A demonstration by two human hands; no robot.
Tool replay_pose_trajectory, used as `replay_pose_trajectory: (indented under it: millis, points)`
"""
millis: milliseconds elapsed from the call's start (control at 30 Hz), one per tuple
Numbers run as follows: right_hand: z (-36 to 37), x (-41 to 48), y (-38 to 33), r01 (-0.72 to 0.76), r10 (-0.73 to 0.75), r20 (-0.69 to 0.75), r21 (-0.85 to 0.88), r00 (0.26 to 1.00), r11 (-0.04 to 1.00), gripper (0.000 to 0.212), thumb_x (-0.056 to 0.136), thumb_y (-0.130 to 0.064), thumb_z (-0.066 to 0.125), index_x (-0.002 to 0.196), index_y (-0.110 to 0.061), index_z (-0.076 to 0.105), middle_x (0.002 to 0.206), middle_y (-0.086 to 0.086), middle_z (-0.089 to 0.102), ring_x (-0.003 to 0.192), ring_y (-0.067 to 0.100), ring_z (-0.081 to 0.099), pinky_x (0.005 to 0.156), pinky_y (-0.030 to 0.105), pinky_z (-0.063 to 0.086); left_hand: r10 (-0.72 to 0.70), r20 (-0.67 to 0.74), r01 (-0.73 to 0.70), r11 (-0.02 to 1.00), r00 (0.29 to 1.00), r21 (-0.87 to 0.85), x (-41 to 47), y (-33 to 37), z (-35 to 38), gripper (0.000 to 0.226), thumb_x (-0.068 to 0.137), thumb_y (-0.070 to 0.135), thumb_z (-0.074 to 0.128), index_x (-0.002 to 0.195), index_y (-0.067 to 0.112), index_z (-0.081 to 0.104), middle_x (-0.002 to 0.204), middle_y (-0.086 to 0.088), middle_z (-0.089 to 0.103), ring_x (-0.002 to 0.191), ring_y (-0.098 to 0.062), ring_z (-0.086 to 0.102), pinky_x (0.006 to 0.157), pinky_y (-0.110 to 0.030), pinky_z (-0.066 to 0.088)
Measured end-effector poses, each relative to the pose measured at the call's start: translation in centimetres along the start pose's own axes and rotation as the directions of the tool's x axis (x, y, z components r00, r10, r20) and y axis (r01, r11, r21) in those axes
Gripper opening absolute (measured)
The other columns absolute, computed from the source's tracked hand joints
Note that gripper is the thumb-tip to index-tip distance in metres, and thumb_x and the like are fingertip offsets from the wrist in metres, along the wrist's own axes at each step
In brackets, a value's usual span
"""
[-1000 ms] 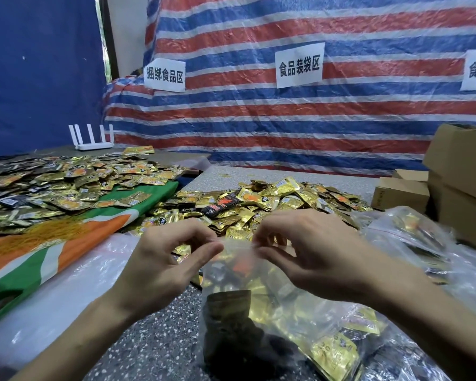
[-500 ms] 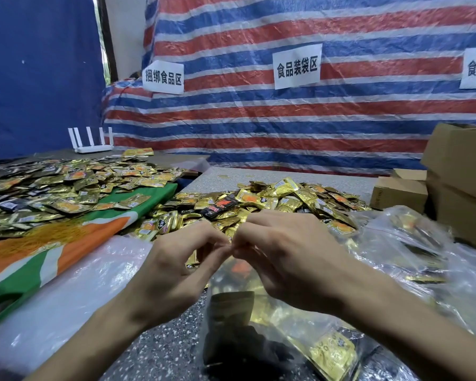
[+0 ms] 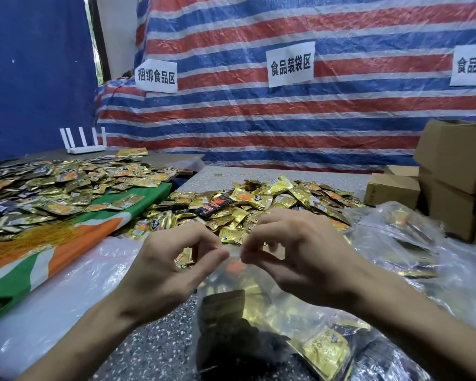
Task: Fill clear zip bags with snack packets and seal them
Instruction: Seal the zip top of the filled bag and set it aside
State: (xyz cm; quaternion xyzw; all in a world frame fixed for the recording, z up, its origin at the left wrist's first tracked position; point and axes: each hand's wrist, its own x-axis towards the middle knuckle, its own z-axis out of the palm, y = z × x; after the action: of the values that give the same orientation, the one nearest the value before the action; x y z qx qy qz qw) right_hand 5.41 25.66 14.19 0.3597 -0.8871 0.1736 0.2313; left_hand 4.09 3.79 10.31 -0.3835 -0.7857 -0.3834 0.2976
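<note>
Both hands meet at the middle of my view: the left hand and the right hand each pinch the top edge of a clear zip bag between thumb and forefinger, with the other fingers curled loosely behind. The two pinches sit near each other, with a short stretch of the bag's mouth between them. The bag rests on the speckled table just in front of the person, below the hands, and gold and dark snack packets show through its wall. Watching from my remote seat, I judge the filling of this bag done and the sealing in hand. The zip strip is too thin and glossy for me to tell how much of it is pressed closed. To the right, beside the right forearm, lie more filled bags, which I take for finished ones, though I cannot see their seals. Beyond the hands a heap of loose packets covers the table, and a second spread of packets lies on a green and orange cloth at the left. I therefore reckon most of the job is left, with many bags to fill and close. Brown cardboard boxes are stacked at the far right.
</note>
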Motion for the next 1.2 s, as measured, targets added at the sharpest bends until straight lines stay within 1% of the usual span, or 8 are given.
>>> replay_pose_trajectory:
  millis: [133,300,500,567,667,867,1000,1200]
  points:
    - [-0.6,-0.2,0.4,-0.074,0.069,0.049,0.107,0.996,0.992,0.013,0.087,-0.043,0.072,0.088,-0.030,0.074,0.078,-0.023,0.062,0.073,0.001,0.055,0.066,0.036,0.051,-0.003,-0.041,0.003,1.000,0.999,0.016,0.1,-0.3,0.4,0.016,0.087,0.022,0.070,0.076,0.011,0.065,0.068,0.002,0.059,0.064,-0.013,0.055,0.059,-0.022,0.044]
    - [-1.4,-0.5,1.0,-0.147,0.140,0.117,0.052,0.983,0.988,0.009,0.089,-0.041,0.069,0.085,-0.033,0.071,0.079,-0.020,0.065,0.076,0.002,0.057,0.071,0.036,0.051,-0.050,-0.066,0.046,0.996,0.997,-0.070,-0.4,-0.6,0.5,0.020,0.087,0.030,0.063,0.078,0.012,0.066,0.068,0.002,0.060,0.066,-0.015,0.057,0.060,-0.026,0.046]
    - [-1.4,-0.6,0.4,-0.141,0.139,0.176,0.000,0.975,0.990,0.006,0.094,-0.039,0.057,0.090,-0.038,0.053,0.088,-0.019,0.057,0.087,0.003,0.052,0.081,0.037,0.048,-0.099,-0.001,0.098,0.983,0.995,-0.154,-0.7,-0.6,0.0,0.011,0.085,0.032,0.066,0.085,0.021,0.069,0.076,0.009,0.066,0.071,-0.010,0.063,0.065,-0.020,0.050]
    - [-1.2,-0.3,-0.1,-0.114,0.113,0.171,-0.004,0.979,0.994,0.011,0.089,-0.046,0.055,0.095,-0.037,0.055,0.091,-0.019,0.056,0.088,0.001,0.051,0.080,0.035,0.048,-0.095,-0.029,0.090,0.987,0.995,-0.131,-0.8,-0.5,0.0,0.009,0.085,0.031,0.067,0.084,0.022,0.068,0.073,0.008,0.065,0.069,-0.011,0.061,0.064,-0.018,0.048]
    - [-0.4,0.4,-1.2,-0.080,0.078,0.154,0.009,0.985,0.997,0.020,0.090,-0.051,0.058,0.100,-0.034,0.059,0.095,-0.018,0.057,0.090,0.003,0.052,0.078,0.033,0.046,-0.117,-0.083,0.107,0.988,0.990,-0.109,-0.9,-0.4,0.3,0.015,0.084,0.033,0.067,0.080,0.018,0.069,0.070,0.002,0.064,0.068,-0.016,0.061,0.062,-0.026,0.049]
    - [0.1,1.4,-1.9,-0.056,0.060,0.136,-0.033,0.989,0.998,0.010,0.096,-0.039,0.054,0.096,-0.031,0.059,0.088,-0.016,0.056,0.086,0.009,0.052,0.075,0.037,0.048,-0.152,-0.116,0.141,0.985,0.981,-0.101,-1.0,0.3,0.7,0.012,0.083,0.029,0.070,0.080,0.018,0.071,0.072,0.004,0.066,0.069,-0.014,0.063,0.061,-0.035,0.050]
    - [0.3,1.4,-2.1,-0.022,0.028,0.120,-0.056,0.992,0.998,0.005,0.093,-0.033,0.055,0.092,-0.028,0.056,0.087,-0.012,0.057,0.085,0.013,0.053,0.073,0.041,0.049,-0.180,-0.045,0.174,0.978,0.983,-0.111,-0.8,0.6,0.5,0.016,0.084,0.035,0.067,0.088,0.020,0.072,0.080,0.005,0.071,0.077,-0.016,0.068,0.067,-0.039,0.053]
    - [0.3,1.2,-1.5,-0.076,0.073,0.111,0.020,0.991,0.997,0.004,0.091,-0.040,0.058,0.089,-0.037,0.060,0.073,-0.024,0.049,0.079,0.001,0.051,0.072,0.037,0.051,-0.194,-0.055,0.186,0.976,0.979,-0.116,-0.8,0.5,0.4,0.004,0.083,0.021,0.071,0.082,0.018,0.072,0.074,-0.002,0.068,0.073,-0.019,0.064,0.065,-0.034,0.051]
